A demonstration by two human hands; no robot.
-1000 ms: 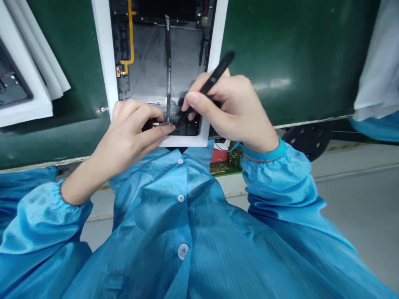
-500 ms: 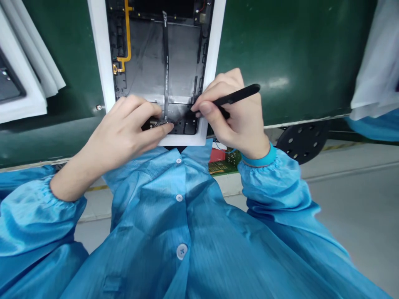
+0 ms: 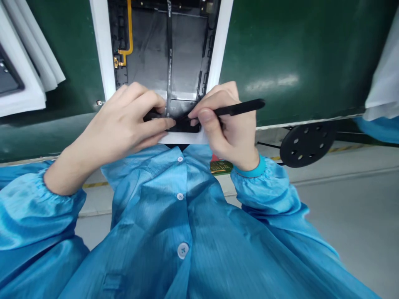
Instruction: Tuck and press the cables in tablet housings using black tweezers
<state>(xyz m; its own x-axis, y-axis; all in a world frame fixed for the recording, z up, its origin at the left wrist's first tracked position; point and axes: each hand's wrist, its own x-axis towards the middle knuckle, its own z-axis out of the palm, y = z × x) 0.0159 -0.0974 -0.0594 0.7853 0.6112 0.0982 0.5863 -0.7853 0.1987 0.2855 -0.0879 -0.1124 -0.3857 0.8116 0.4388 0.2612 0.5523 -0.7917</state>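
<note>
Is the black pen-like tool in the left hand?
No, the right hand grips the black pen-like tool.

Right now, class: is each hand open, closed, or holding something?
Left hand: bent over the near end of the opened device; whether it grips anything cannot be told.
Right hand: closed on a slim black tool.
</note>
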